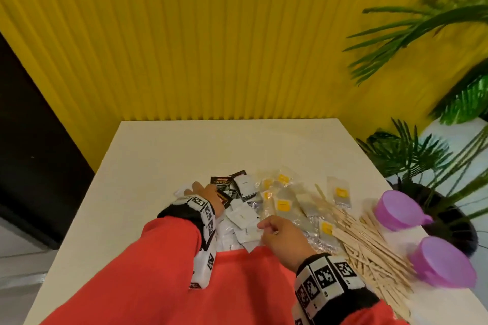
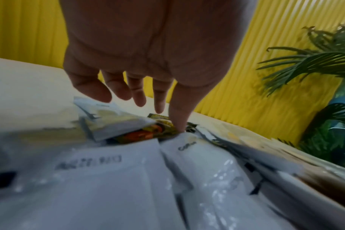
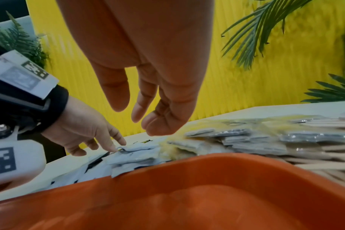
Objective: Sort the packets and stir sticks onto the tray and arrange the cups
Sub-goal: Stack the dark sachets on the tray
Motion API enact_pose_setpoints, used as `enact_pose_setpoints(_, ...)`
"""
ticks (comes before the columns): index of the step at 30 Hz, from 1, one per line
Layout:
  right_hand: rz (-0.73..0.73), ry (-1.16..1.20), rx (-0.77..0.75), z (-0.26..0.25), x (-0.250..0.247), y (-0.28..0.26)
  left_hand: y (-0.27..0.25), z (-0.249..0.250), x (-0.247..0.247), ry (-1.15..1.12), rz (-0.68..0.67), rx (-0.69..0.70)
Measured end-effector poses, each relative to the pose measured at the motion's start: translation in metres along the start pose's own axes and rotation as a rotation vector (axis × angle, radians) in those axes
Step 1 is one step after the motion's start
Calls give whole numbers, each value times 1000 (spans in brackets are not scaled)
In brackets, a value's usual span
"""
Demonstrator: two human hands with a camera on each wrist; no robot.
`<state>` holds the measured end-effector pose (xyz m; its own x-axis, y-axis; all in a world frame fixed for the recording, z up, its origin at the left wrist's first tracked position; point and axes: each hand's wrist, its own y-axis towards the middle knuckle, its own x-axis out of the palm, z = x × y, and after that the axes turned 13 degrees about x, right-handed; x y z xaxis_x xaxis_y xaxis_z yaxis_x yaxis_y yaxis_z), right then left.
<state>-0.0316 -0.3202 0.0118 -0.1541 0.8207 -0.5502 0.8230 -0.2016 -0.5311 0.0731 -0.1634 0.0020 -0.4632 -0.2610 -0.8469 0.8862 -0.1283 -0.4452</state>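
Note:
A heap of packets lies mid-table: white packets [image 1: 241,215], black packets [image 1: 223,183] and clear packets with yellow labels [image 1: 284,206]. Wooden stir sticks [image 1: 369,243] fan out to their right. Two purple cups [image 1: 396,208] [image 1: 443,261] lie tipped near the right edge. An orange tray [image 3: 207,171] sits at the near edge, below both arms. My left hand [image 1: 203,190] reaches over the pile's left side with fingers straight, its thumb tip [image 2: 179,127] touching a white packet [image 2: 189,144]. My right hand [image 1: 266,224] hovers over the white packets, fingers [image 3: 118,96] hanging loose and holding nothing.
The white table [image 1: 184,145] stands against a ribbed yellow wall [image 1: 211,34]. Potted palm plants [image 1: 412,155] crowd the right side, close behind the cups. A dark panel borders the left.

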Motion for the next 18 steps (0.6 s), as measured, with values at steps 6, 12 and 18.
enact_pose_setpoints(6,-43,43,-57,8,-9,23,13,1,-2,20,-69,-67)
enact_pose_setpoints(12,-114,91,-61,1,-8,33,15,-9,-15,-230,7,23)
enact_pose_setpoints(18,-114,177,-78,-5,-7,44,-4,-8,-36,-546,78,169)
